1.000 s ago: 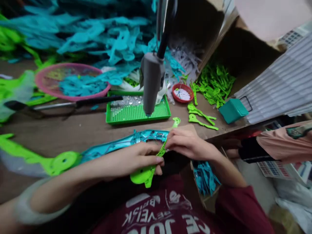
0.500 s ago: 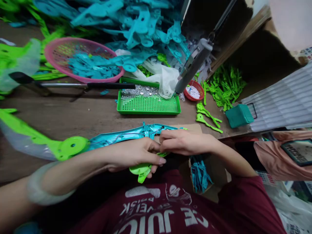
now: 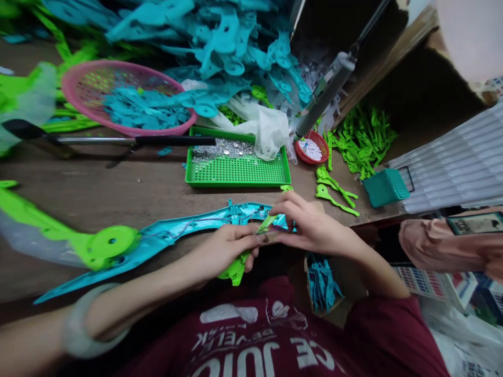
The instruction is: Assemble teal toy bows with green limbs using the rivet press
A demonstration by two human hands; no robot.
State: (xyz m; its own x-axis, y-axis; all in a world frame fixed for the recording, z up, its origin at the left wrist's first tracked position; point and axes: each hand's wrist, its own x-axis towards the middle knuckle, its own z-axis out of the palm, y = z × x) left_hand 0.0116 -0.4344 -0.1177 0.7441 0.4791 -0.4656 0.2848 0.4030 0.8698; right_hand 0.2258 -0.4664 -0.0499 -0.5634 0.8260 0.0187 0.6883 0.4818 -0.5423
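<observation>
My left hand (image 3: 231,246) is closed around a bright green plastic part (image 3: 236,269), whose rounded end sticks out below the fingers. My right hand (image 3: 310,225) meets it, fingertips bent onto the narrow upper end of the same part; the exact contact is partly hidden. Just beyond both hands lies a long curved blue plastic shell (image 3: 188,222), hollow side up, with thin wires along its inside. A larger green plastic piece (image 3: 112,243) with a round disc rests over the shell's left portion.
A green perforated tray (image 3: 238,170) holds small metal pieces. Behind are a pink basket (image 3: 129,128) of blue parts and a blue heap (image 3: 228,47). A hanging grey screwdriver (image 3: 326,94) points down near a red basket (image 3: 320,157). A black-handled hammer-like tool (image 3: 173,140) lies left.
My right hand has lifted slightly and moved right, its fingers opening from a tight curl. The green part has tilted upward in my left hand. The view has shifted a little.
</observation>
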